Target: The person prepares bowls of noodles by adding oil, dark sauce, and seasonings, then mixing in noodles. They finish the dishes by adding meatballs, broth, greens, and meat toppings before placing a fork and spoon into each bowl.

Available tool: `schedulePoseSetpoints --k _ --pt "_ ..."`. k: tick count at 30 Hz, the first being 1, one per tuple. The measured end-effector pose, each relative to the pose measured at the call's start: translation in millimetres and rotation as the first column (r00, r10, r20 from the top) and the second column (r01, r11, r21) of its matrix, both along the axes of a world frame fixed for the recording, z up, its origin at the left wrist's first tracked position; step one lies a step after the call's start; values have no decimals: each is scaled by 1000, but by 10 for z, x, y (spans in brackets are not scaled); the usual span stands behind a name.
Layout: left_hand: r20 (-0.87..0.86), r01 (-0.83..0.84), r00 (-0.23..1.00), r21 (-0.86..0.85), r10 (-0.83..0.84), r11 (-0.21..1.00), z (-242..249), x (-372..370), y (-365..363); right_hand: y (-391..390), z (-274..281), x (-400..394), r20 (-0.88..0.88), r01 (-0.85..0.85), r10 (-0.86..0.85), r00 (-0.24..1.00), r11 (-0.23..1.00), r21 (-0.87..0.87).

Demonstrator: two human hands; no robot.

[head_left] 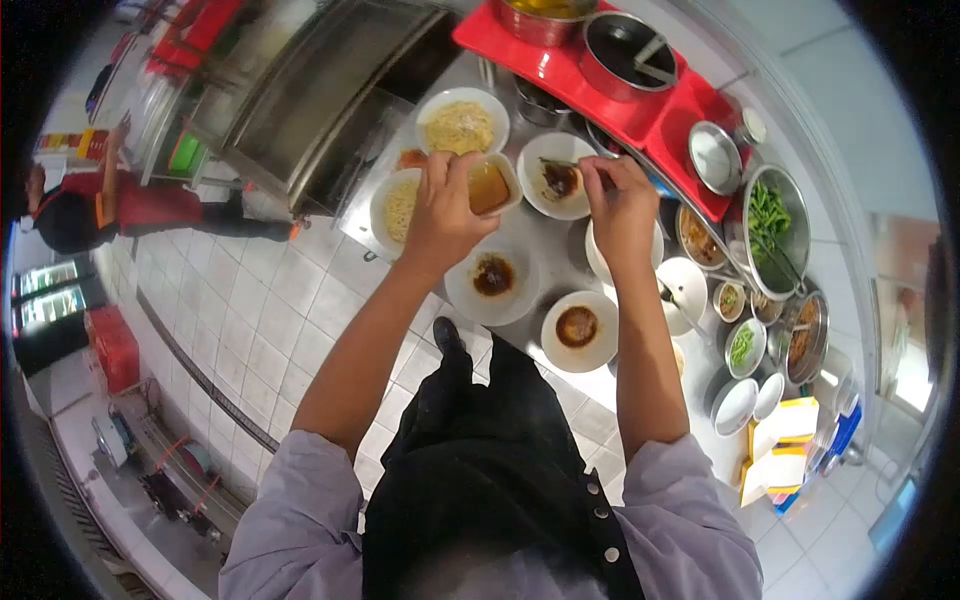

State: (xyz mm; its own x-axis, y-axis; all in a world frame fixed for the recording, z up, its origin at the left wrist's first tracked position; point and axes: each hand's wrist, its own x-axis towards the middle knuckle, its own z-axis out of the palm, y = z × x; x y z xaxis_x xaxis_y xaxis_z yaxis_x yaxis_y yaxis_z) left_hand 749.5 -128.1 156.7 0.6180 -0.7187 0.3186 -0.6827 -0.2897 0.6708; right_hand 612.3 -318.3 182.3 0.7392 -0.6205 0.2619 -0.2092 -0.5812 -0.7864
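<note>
The left hand's [445, 212] fingers grip a small dish [510, 180] of brown liquid over the worktop [560, 248]. The right hand's [622, 200] fingers pinch something thin above a white bowl [533, 192]. I can't read the yellow cards [778, 468].

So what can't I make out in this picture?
All in the head view:
White bowl beneath the right hand: middle hidden by that hand and wrist.
Metal pot: cut off by the top edge.
Small container: one side covered by the left hand.
Yellow-and-white papers: any print too small.
</note>
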Motion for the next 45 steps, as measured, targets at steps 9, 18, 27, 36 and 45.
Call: schedulePoseSetpoints --k 9,18,27,36,45 --pt "-21 141 990 126 -140 982 37 -228 -333 174 51 -400 116 -18 29 993 995 -101" --pt "-3 321 946 157 -325 934 1 -507 -571 31 -16 -1230 24 332 -332 943 943 -10" --pt "15 459 884 149 -467 876 73 -898 -504 644 114 -1387 34 321 -319 947 945 -65" --pt "39 466 874 218 -485 857 -37 -1051 -146 1244 -94 -2083 -70 541 -553 831 830 -131" --pt "50 470 875 157 -482 869 63 -992 328 1505 64 -1439 -1 316 -320 947 935 -160"
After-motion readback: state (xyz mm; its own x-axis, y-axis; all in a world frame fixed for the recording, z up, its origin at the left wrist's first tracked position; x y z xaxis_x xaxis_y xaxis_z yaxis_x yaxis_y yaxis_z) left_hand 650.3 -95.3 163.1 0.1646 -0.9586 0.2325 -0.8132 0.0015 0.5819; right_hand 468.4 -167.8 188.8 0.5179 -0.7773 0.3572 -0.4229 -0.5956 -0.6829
